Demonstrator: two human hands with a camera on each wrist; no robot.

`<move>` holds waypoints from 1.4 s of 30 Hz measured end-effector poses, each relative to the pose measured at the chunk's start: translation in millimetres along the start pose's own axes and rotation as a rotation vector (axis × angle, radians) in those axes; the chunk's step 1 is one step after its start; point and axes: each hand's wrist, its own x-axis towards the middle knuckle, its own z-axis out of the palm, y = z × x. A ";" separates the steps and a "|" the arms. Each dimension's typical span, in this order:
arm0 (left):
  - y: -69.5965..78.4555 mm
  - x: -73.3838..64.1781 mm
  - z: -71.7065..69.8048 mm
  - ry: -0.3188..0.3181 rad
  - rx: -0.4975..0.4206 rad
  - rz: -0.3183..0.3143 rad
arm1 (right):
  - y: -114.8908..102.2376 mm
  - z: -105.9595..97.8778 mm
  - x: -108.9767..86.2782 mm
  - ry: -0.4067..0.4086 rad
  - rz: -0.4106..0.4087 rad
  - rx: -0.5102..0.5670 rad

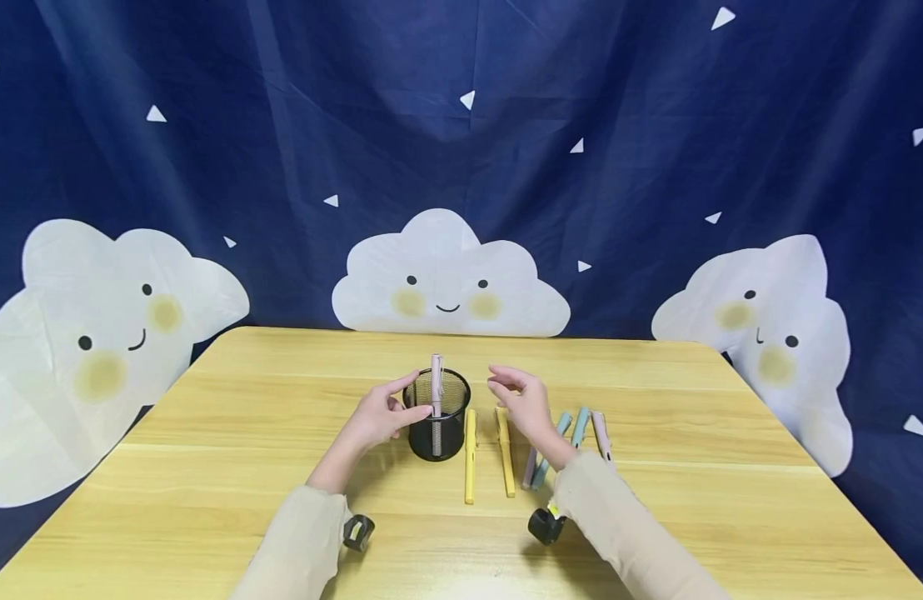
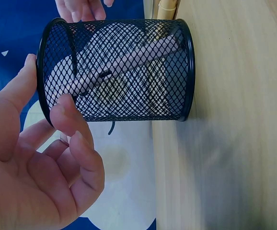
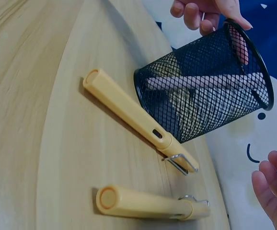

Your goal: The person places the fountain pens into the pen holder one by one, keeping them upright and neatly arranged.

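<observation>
A black mesh pen holder (image 1: 436,437) stands upright on the table with one pale pink pen (image 1: 436,383) leaning inside it. My left hand (image 1: 382,414) grips the holder's rim between thumb and fingers. In the left wrist view the left hand (image 2: 57,153) is at the rim, and the pen shows through the mesh. My right hand (image 1: 525,404) hovers right of the holder, above the yellow pens, fingers slightly bent and holding nothing. Two yellow pens lie between the hands, a left one (image 1: 471,458) and a right one (image 1: 506,454).
Beside and partly under my right forearm lie several more pens: a teal one (image 1: 579,427), a pale purple one (image 1: 602,435) and others partly covered. Behind the wooden table (image 1: 281,358) hangs a dark blue curtain (image 1: 401,125) with white clouds.
</observation>
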 end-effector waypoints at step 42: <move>0.5 0.6 -0.8 -0.022 -0.008 0.005 | 31.3 -61.0 -10.9 0.070 0.080 -0.060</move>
